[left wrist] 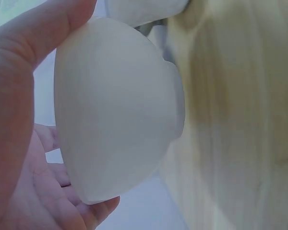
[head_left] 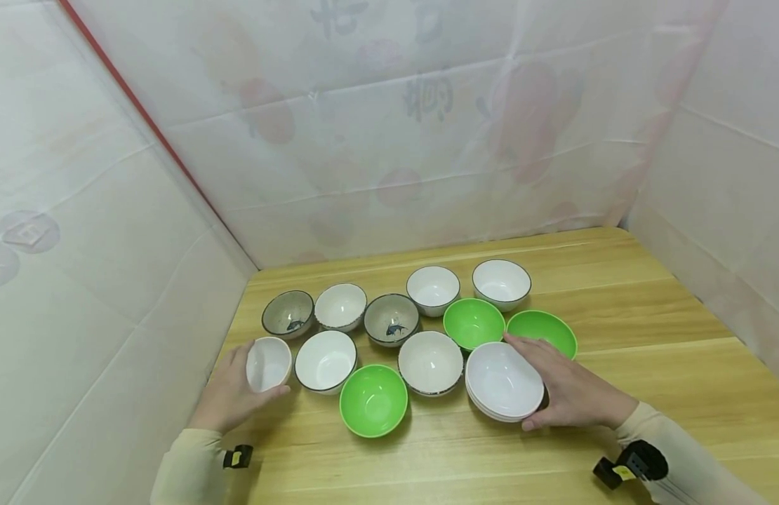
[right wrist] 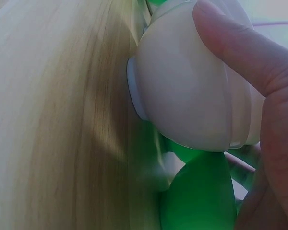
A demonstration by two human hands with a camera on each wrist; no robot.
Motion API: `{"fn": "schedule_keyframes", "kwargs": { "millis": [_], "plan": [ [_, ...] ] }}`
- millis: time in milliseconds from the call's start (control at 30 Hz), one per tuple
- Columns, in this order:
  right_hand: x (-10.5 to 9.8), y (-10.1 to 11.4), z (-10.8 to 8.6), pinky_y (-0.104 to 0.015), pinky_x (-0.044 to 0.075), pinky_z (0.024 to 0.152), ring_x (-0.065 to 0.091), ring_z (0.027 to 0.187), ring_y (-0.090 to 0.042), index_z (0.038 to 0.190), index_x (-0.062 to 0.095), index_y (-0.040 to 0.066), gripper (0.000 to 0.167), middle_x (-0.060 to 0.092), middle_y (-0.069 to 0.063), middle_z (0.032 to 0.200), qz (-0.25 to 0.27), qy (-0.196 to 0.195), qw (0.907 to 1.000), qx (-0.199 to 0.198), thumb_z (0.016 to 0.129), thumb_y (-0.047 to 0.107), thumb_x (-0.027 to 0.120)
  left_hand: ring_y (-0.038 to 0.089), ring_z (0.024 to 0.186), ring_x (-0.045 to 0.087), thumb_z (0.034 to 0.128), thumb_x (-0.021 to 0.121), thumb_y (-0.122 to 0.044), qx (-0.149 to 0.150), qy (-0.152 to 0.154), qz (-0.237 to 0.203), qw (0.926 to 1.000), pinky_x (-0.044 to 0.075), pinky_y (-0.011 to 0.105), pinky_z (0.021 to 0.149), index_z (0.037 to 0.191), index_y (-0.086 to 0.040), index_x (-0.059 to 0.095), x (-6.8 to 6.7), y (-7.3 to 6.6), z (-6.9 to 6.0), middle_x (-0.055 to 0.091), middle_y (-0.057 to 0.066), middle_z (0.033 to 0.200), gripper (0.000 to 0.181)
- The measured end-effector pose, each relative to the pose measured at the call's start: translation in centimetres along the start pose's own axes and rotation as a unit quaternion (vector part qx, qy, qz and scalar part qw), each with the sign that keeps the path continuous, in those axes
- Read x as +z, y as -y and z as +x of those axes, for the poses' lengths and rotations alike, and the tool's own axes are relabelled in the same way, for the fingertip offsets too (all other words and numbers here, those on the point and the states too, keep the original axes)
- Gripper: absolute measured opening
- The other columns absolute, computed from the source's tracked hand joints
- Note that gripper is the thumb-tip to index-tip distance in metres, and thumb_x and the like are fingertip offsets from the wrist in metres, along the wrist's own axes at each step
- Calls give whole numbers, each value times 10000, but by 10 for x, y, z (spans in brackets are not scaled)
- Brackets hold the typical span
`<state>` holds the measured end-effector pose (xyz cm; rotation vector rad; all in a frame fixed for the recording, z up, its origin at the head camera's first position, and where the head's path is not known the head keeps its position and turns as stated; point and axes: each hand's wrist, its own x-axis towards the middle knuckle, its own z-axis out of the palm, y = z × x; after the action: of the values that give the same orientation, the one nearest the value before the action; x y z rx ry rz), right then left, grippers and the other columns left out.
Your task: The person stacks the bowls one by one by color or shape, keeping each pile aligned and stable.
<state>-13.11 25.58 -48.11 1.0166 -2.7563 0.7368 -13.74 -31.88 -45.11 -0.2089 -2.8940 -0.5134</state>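
Observation:
My left hand [head_left: 234, 393] grips a small white bowl [head_left: 269, 364] at the left, thumb on the near side and fingers round the far side; in the left wrist view the bowl [left wrist: 110, 110] shows its outer wall and foot, close above the wood. My right hand [head_left: 569, 387] pinches a stack of plain white bowls [head_left: 504, 382] by its right side, thumb near and fingers far. In the right wrist view the stack [right wrist: 187, 81] is slightly tilted, with several rims nested, beside a green bowl [right wrist: 201, 196].
Between the hands are a green bowl [head_left: 373, 401], a white speckled-rim bowl [head_left: 430, 362] and a black-rimmed white bowl [head_left: 326, 361]. Behind stand grey bowls [head_left: 391, 320], more white bowls [head_left: 501, 282] and two green ones [head_left: 474, 323]. Patterned sheeting [head_left: 364, 140] walls the wooden table [head_left: 389, 470].

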Motion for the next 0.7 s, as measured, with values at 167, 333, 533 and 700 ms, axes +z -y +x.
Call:
{"fn": "schedule_keyframes", "kwargs": {
  "millis": [167,333,533,700],
  "plan": [
    [0,-2,0,-451,416,966,354,1291,-177,1534,193,84,1362,355,-49,1508,-37,-19,10000,-28,494,679,840,463,1086,501,596,796,-672,307,-373,-51,9988,445,648,811,1396,55,378,-6,-8,2,483,274,1270,1158],
    [0,-2,0,-433,411,973,352,1290,-174,1535,192,89,1357,353,-48,1509,-32,-30,10000,-68,497,680,838,437,1078,517,574,831,-633,695,-664,-20,9954,451,628,807,1390,55,393,-15,-23,5,502,249,1263,1154],
    [2,-2,0,-439,420,957,373,1275,-169,1530,213,84,1351,380,-30,1489,-160,-129,9996,-173,491,674,845,426,1107,513,568,835,-628,1013,-635,37,9928,475,610,803,1404,10,394,-29,-52,10,471,265,1302,1141],
    [1,-3,0,-481,420,952,366,1284,-187,1534,203,99,1349,363,-21,1498,-105,-102,9998,-143,496,678,840,416,1155,503,574,828,-631,1357,-603,68,9889,486,580,844,1418,-6,389,-32,-76,13,466,264,1329,1139]
  ]
}}
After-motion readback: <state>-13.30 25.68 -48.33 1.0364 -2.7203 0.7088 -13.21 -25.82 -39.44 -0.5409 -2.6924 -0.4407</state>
